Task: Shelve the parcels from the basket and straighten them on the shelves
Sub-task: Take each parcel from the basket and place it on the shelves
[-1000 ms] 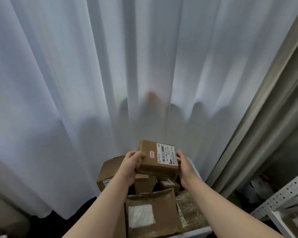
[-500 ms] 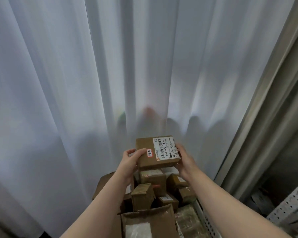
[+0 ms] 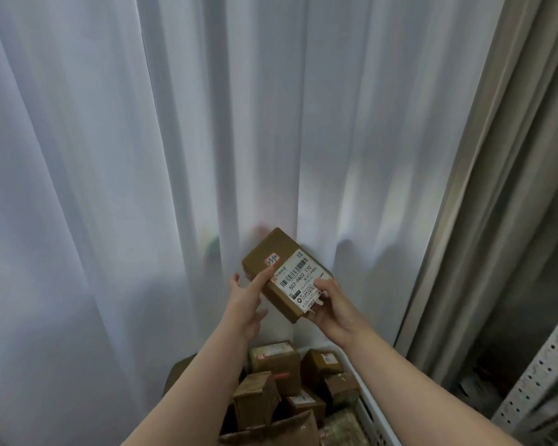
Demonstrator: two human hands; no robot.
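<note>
Fingers (image 3: pixel 266 277) gripping one parcel (image 3: pixel 273 251) (labelled), one basket (image 3: pixel 372 413)

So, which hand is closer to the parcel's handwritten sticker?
Left. The left hand has its thumb just under the sticker; the right hand grips the parcel at its opposite end.

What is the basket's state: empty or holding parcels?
Holding parcels: several brown boxes sit inside the white basket, below the labelled parcel held up.

Open air above basket (image 3: pixel 372 413); curtain (image 3: pixel 110 188) behind.
</note>
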